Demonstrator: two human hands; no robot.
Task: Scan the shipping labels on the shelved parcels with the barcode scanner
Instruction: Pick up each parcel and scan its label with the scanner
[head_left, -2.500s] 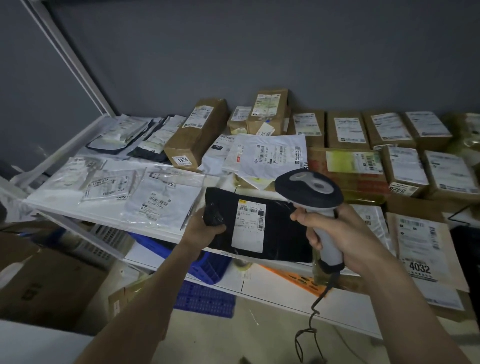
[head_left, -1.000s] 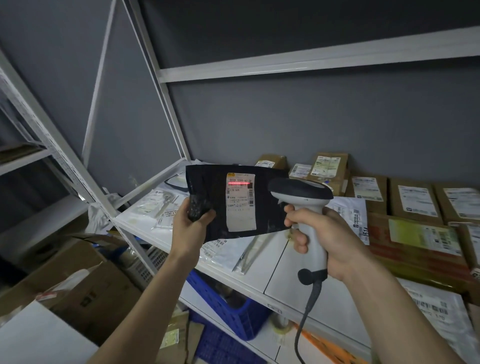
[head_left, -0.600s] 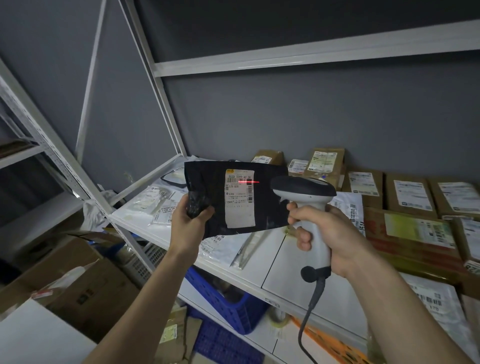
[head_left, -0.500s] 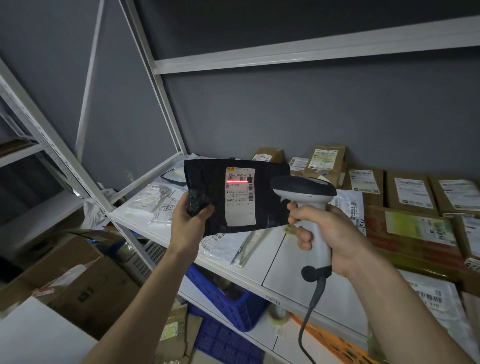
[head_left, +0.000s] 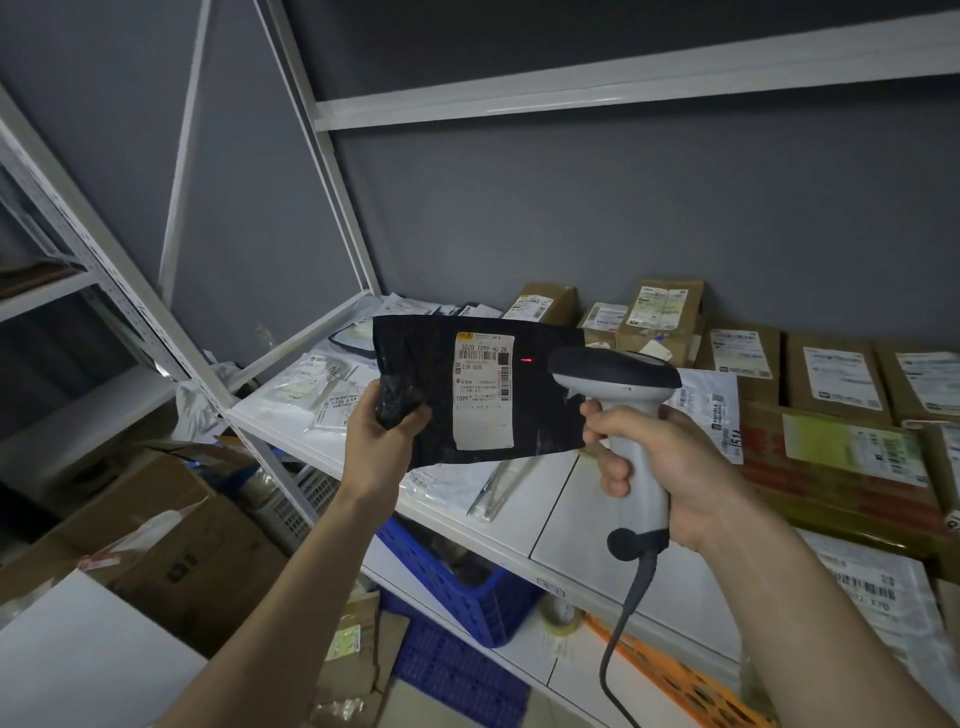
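Note:
My left hand (head_left: 382, 444) grips the lower left corner of a black plastic mailer (head_left: 540, 405), holding it upright above the shelf with its white shipping label (head_left: 483, 395) facing me. My right hand (head_left: 670, 462) is wrapped around the handle of a grey and white corded barcode scanner (head_left: 618, 379), whose head points at the mailer. A small red scan mark (head_left: 526, 360) sits on the black plastic just right of the label's barcode.
The white metal shelf (head_left: 561, 519) carries brown boxes (head_left: 831, 374) along the back and right, and flat plastic mailers (head_left: 322, 384) at the left. Below are a blue crate (head_left: 457, 587), an orange crate (head_left: 685, 686) and cardboard boxes (head_left: 171, 556). An upper shelf rail (head_left: 623, 78) crosses overhead.
The mailer was lifted off the shelf and held up to the scanner. Over the last half second the red scan line slid off the label's barcode to the black plastic at its right.

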